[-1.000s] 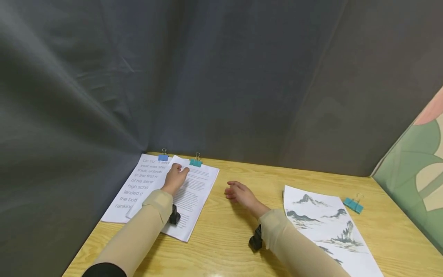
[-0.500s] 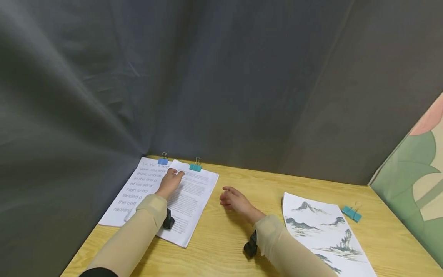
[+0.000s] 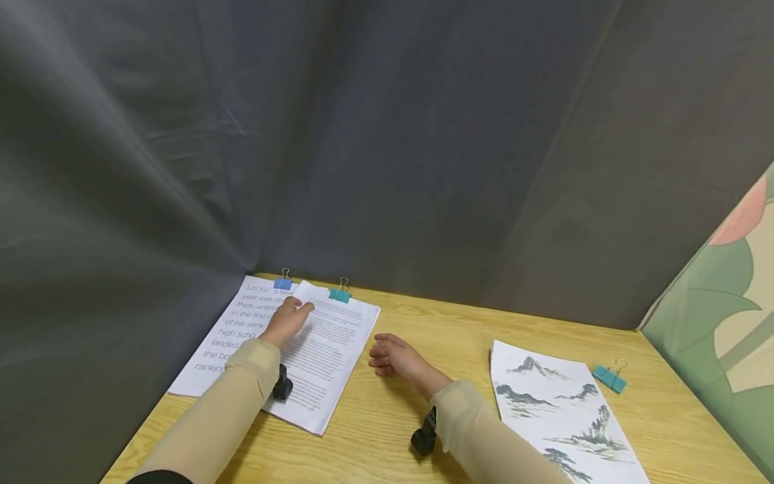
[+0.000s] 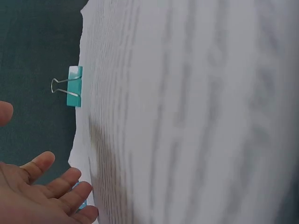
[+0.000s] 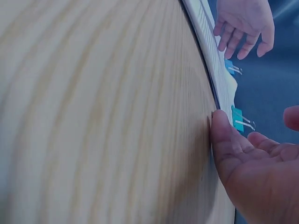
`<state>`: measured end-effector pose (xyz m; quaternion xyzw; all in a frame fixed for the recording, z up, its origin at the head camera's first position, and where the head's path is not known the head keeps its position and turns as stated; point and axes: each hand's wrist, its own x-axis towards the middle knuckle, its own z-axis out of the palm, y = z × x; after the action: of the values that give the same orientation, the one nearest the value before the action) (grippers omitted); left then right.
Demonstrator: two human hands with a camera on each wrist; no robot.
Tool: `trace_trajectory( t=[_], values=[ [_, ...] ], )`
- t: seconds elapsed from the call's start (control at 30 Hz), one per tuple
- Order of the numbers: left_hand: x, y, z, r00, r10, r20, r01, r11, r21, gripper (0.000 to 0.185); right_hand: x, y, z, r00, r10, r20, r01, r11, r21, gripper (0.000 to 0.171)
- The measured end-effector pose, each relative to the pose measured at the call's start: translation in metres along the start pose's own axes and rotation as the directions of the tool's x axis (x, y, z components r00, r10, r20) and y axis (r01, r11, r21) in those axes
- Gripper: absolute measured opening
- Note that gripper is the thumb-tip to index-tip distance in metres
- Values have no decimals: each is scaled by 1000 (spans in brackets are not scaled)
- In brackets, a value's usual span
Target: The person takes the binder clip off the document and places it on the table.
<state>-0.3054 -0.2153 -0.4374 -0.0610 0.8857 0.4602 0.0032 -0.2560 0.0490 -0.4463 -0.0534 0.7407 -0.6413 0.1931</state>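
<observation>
While I watch through the head camera, my left hand rests with relaxed, straightened fingers on the far part of a stapled-looking stack of printed pages, its fingertips near the stack's far left corner; it pinches nothing. That stack lies on the left side of the wooden counter, close to the far edge, and overlaps a second stack with larger print to its left. A teal binder clip bites the far edge of the near stack, and a blue binder clip sits on the far edge of the large-print stack, both just beyond my left fingertips.

My right hand lies on bare wood just right of the stack, fingers loosely spread and pointing left. From the right wrist camera, one fingertip seems to touch the stack's right edge, though I cannot tell for sure.

On the right half of the counter, well apart from both hands, lies a sheet printed with ink mountains, and another teal clip rests just beyond its far right corner. Grey cloth hangs behind the counter.
</observation>
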Motion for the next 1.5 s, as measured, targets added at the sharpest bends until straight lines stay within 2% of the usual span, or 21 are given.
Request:
trace_trajectory(
  t=[0.13, 0.33, 0.6, 0.83, 1.13, 1.2, 1.33, 1.5],
  values=[
    [0, -2, -6, 1000, 11, 27, -12, 999, 44, 61, 0, -2, 6, 1000, 11, -4, -11, 1000, 23, 48],
    [2, -10, -10, 1000, -19, 16, 17, 994, 107, 63, -3, -3, 17, 999, 30, 15, -32, 992, 120, 48],
    [9, -7, -10, 1000, -21, 15, 20, 1000, 16, 65, -2, -6, 17, 998, 56, -38, -47, 976, 212, 52],
    [10, -6, -18, 999, -28, 30, 29, 999, -25, 66, 1, -2, 20, 992, 104, -64, -77, 938, 338, 49],
    [11, -7, -31, 998, -11, 67, 14, 999, -38, 59, 4, -1, 15, 987, 125, -99, -79, 923, 378, 43],
    [10, -7, -36, 996, -23, 85, 27, 999, -46, 58, 5, -2, 15, 985, 144, -90, -99, 917, 387, 40],
    [8, -8, -43, 987, -87, 138, 97, 993, -67, 62, 6, -1, 17, 981, 182, -70, -140, 907, 398, 35],
    [11, -9, -48, 971, -144, 193, 165, 981, -97, 65, 7, -2, 18, 980, 182, -80, -137, 911, 389, 32]
  ],
)
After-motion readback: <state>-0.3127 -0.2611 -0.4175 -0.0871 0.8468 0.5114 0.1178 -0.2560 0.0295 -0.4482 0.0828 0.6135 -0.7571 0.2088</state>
